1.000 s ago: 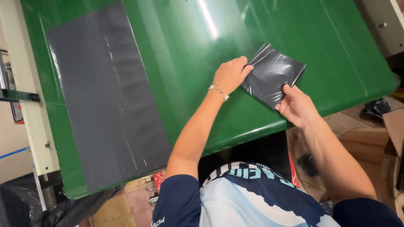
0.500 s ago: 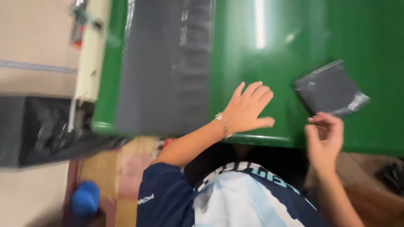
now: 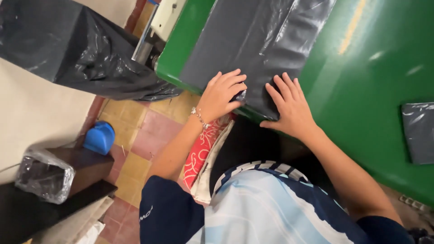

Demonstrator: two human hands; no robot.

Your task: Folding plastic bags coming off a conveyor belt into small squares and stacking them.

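A long flat grey plastic bag (image 3: 253,40) lies on the green table (image 3: 361,90), its near end at the table's front edge. My left hand (image 3: 221,95) pinches the bag's near edge between thumb and fingers. My right hand (image 3: 289,108) rests flat on the same end, fingers spread, just to the right of the left hand. A folded grey bag (image 3: 418,131) lies apart on the table at the far right.
A large black plastic bag (image 3: 77,49) hangs at the table's left end beside a white machine part (image 3: 167,13). On the tiled floor stand a blue container (image 3: 100,137) and a dark stool bearing clear crumpled plastic (image 3: 43,174). Red patterned cloth (image 3: 205,149) hangs below the table edge.
The view has swung left. My right hand left the folded bag and both hands moved to the near end of the long flat bag, where the left hand now pinches its edge.
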